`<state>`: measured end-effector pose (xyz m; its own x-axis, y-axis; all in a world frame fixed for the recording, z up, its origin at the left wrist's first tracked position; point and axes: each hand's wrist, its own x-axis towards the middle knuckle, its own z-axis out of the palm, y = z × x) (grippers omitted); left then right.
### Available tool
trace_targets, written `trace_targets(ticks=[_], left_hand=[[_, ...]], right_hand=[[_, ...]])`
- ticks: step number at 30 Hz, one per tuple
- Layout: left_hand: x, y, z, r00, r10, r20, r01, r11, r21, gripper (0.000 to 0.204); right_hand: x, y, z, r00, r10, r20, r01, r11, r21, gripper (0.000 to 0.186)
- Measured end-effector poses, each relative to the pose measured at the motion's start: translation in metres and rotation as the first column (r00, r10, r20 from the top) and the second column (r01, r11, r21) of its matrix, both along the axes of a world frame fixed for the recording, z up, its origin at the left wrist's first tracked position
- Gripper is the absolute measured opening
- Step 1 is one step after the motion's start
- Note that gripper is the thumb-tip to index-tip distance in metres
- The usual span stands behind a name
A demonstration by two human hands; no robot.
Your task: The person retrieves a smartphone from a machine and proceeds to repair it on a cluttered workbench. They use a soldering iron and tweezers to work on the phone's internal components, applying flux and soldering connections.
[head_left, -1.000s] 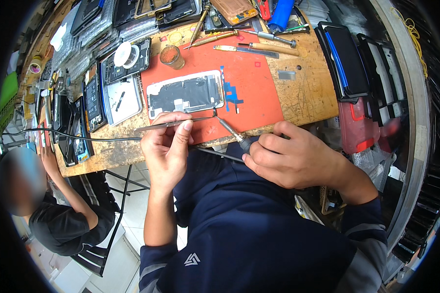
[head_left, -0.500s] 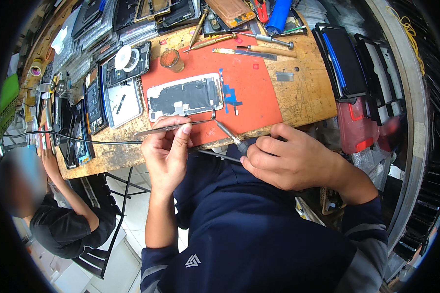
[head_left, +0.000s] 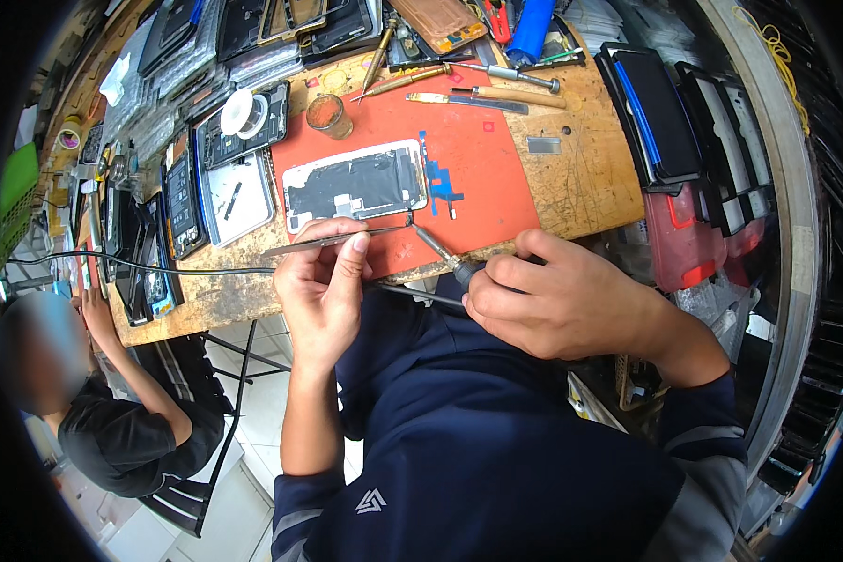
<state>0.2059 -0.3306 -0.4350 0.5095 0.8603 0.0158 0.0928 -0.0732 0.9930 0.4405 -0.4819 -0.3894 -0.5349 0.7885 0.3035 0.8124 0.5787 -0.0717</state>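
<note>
Both apart, left hand (head_left: 317, 295) pinches tweezers (head_left: 311, 244), right hand (head_left: 562, 298) grips iron (head_left: 437, 245); tiny part (head_left: 409, 218) between seems fragile: hold its edge.

Your tweezers (head_left: 302, 246) are grey metal with a dull sheen. Your soldering iron (head_left: 445, 255) has a bright metal shaft and a dark, matt grip, rubber or plastic. The phone panel (head_left: 365, 178) wears a wrinkled black film inside a smooth white rim. Your orange mat (head_left: 487, 173) is smooth and matt; your bench (head_left: 595, 178) is bare wood, scratched and stained. You have a clear, glassy cup (head_left: 340, 125), brass-coloured metal screwdrivers (head_left: 406, 82) and a smooth white plastic spool (head_left: 234, 105). Your navy shirt (head_left: 496, 468) is matt cloth.
</note>
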Motion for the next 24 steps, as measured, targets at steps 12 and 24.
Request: trace_targets(ticks=[12,24], left_hand=[[-0.0022,-0.0006,-0.0011,1.000,0.001,0.004,-0.001,1.000,0.005,0.012],[-0.0059,-0.0012,-0.0016,1.000,0.023,-0.015,-0.023,1.000,0.012,0.012]], right_hand=[[-0.0023,-0.0017,0.0005,1.000,-0.002,0.029,0.001,1.000,0.013,0.020],[-0.0038,-0.0044,0.0001,0.999,0.006,0.040,-0.006,1.000,0.000,0.021]])
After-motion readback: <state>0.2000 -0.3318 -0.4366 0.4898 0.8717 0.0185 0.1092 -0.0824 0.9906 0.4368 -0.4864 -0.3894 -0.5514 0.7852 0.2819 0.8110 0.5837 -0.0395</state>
